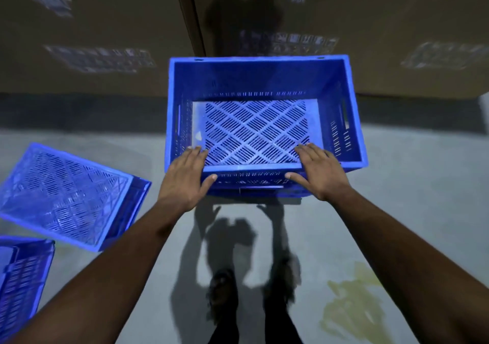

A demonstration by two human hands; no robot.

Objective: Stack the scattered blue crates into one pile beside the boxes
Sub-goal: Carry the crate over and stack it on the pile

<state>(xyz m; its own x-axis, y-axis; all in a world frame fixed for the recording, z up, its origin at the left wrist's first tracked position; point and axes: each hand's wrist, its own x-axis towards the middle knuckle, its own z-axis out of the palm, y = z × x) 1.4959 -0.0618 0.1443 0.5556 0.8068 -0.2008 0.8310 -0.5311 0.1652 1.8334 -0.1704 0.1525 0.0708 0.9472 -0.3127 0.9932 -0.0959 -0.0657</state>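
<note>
Crate (264,121) upright, mouth up, close against the cardboard boxes (344,26), clamped at its near rim: left hand (185,178) and right hand (317,171) spread apart, fingers over the edge, thumbs on the outer wall, probably to steady it square on whatever lies beneath. Left of the grip, overturned crate (66,195) on the floor (397,211), another crate (21,277) nearer, both not yet stacked.

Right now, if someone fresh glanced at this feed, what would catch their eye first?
The upright blue crate in the centre, open side up, close to the cardboard boxes, with the left hand and right hand both on its near rim. Next, the overturned crate lying tilted on the floor at left, with a third crate cut off at the lower left edge. A yellowish stain marks the floor at lower right.
</note>
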